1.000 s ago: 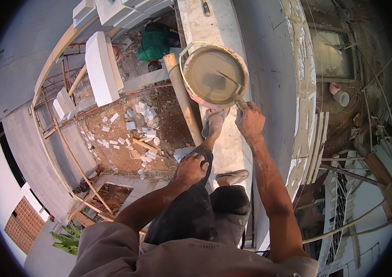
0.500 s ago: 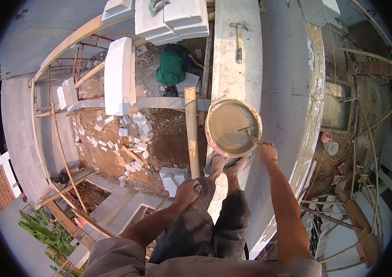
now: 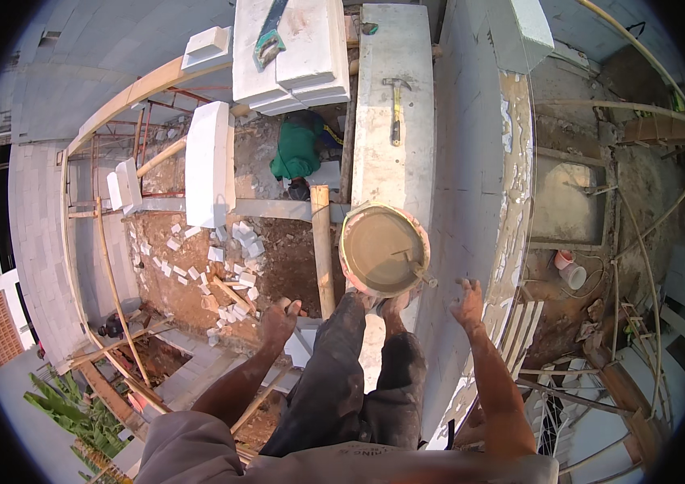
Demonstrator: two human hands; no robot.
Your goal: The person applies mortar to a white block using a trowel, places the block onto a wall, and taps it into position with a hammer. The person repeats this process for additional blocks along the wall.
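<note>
A round bucket [image 3: 345,252] of wet grey-brown mortar stands on the concrete plank before my feet. The tool in it, likely a trowel, is mostly sunk, and its handle [image 3: 425,277] leans over the right rim. To the right of that handle is my right hand [image 3: 466,305], held in the air with fingers apart and nothing in them. My left hand [image 3: 279,319] hovers left of my knee, its fingers curled in, with nothing visible in them. Farther along the plank lies a claw hammer [image 3: 396,113] with a yellow and black handle.
White blocks [image 3: 310,60] are stacked at the far left of the plank, a handsaw [image 3: 268,50] on top. Below, a person in green [image 3: 297,145] bends down near block rubble [image 3: 237,238]. Upright wooden post [image 3: 322,250] left of the bucket; block wall [image 3: 471,177] along the right.
My right hand has let go of the tool's handle and moved clear of the bucket. My left hand has lifted off my knee and moved left. The view has shifted slightly.
</note>
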